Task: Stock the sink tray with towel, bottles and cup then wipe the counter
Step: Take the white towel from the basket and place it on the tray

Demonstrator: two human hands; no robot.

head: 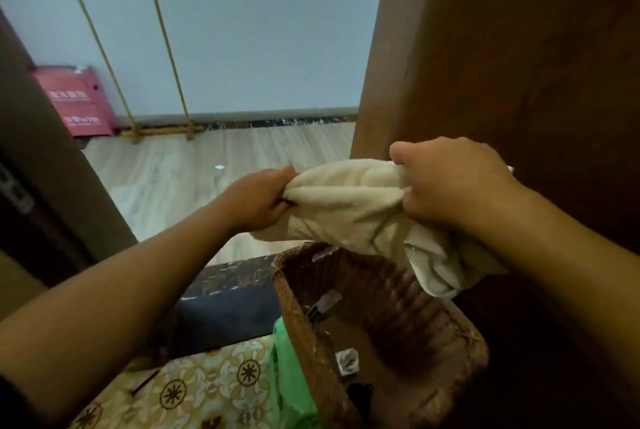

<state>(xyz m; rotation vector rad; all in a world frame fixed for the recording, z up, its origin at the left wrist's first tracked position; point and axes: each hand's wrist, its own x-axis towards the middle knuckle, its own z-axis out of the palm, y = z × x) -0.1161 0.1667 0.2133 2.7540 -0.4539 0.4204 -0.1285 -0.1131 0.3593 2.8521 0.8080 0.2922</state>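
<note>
I am gripping a cream towel point(349, 207) in the frame's centre, my left hand point(258, 198) and right hand point(453, 183) both clenching it, fingers closed tight. It is hanging above a brown wicker basket point(304, 318) at lower centre, which is holding a small crumpled white scrap point(347, 359) and something dark.

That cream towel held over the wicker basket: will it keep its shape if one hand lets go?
Probably not. The cream terry towel sags and bunches between the left hand and right hand, so it looks floppy. Its loose end droops toward the brown wicker basket and could snag on the rim. It seems light.
</note>
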